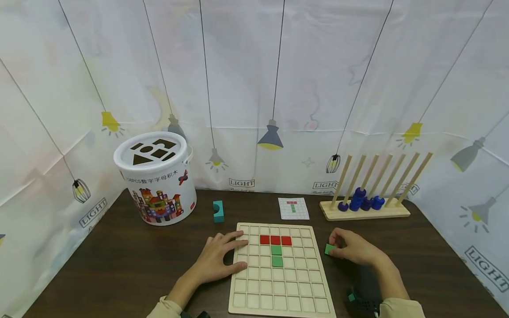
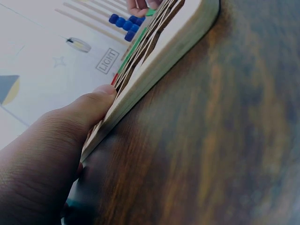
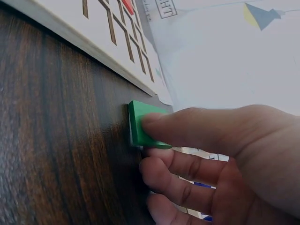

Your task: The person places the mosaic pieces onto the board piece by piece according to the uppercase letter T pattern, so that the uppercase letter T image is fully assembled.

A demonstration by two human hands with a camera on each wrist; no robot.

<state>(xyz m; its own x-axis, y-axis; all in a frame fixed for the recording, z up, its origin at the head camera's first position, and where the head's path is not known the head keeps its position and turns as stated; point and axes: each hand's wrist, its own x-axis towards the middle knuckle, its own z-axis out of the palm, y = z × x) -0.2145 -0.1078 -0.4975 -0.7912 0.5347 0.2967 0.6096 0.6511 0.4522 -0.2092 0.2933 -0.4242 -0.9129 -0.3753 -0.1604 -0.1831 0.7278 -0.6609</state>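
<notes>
A wooden grid board (image 1: 262, 287) lies on the dark table, holding three red square tiles (image 1: 275, 240) in a row and two green square tiles (image 1: 277, 261) below the middle one. My left hand (image 1: 216, 258) rests on the board's left edge with fingers spread; its thumb (image 2: 101, 101) lies on the rim in the left wrist view. To the right of the board, my right hand (image 1: 354, 247) pinches another green tile (image 3: 140, 124) between thumb and fingers, close to the tabletop.
Behind the board lies a pattern card (image 1: 293, 208). A peg rack (image 1: 366, 213) with blue beads stands back right. At the back left are a white bucket (image 1: 159, 176) with a shape-hole lid and a teal notched block (image 1: 218, 212).
</notes>
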